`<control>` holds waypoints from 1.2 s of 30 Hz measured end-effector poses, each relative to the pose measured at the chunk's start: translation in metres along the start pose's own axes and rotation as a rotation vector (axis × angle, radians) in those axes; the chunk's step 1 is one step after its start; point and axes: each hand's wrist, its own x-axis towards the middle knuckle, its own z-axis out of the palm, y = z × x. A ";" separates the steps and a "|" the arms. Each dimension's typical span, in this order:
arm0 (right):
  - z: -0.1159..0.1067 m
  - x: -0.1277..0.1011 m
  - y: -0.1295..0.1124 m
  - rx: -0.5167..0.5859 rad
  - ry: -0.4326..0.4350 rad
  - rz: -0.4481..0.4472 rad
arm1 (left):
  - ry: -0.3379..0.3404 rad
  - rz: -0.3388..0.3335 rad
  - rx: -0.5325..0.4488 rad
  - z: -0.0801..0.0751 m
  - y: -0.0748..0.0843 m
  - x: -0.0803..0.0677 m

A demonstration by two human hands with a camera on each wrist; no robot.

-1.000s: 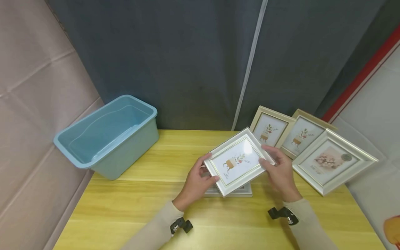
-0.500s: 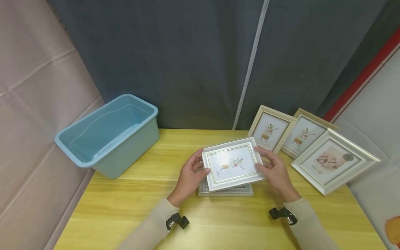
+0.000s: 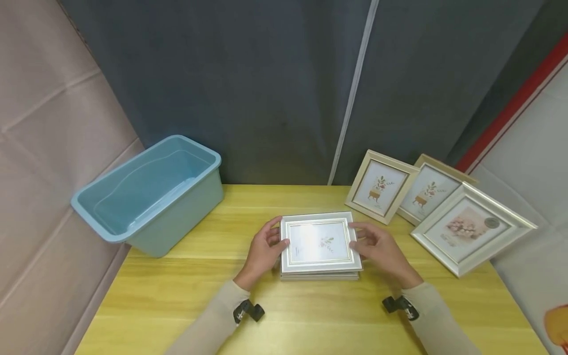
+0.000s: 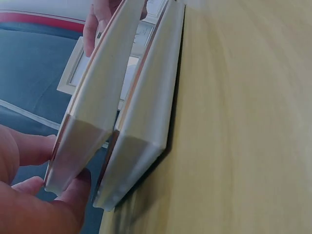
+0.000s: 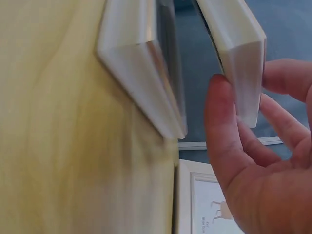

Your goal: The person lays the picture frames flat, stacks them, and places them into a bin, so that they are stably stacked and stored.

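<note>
A silver-white picture frame (image 3: 317,241) lies level between my two hands, its deer-and-flowers print turned sideways and glare on the glass. My left hand (image 3: 263,254) pinches its left edge, thumb on the near side; my right hand (image 3: 381,251) pinches the right edge. Directly under it, a second picture frame (image 4: 146,107) lies on the table, mostly covered in the head view. Both wrist views show a narrow gap between the held frame (image 5: 239,53) and the lower one, with fingertips around the upper frame's edges only.
A light blue plastic bin (image 3: 186,207) stands at the back left, with nothing seen inside. At the right stand a cream picture frame (image 3: 355,197), another beige-edged picture frame (image 3: 443,168) and a larger silver picture frame (image 3: 501,204). A dark curtain (image 3: 266,98) hangs behind the wooden table (image 3: 310,320).
The held picture frame has turned from a slant to square with the table and come down over the lower frame. Both hands moved with it, still gripping its sides.
</note>
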 end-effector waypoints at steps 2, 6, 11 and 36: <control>0.002 0.000 0.002 -0.014 -0.010 -0.002 | 0.001 -0.008 0.007 0.000 -0.002 0.000; 0.005 0.000 0.004 -0.030 -0.013 0.002 | 0.007 -0.020 0.035 0.000 -0.003 0.000; 0.006 -0.001 0.005 -0.075 -0.027 0.026 | 0.013 -0.031 0.113 0.002 -0.001 0.000; 0.009 -0.001 0.007 -0.276 -0.037 -0.020 | -0.036 -0.035 0.317 -0.002 0.002 0.000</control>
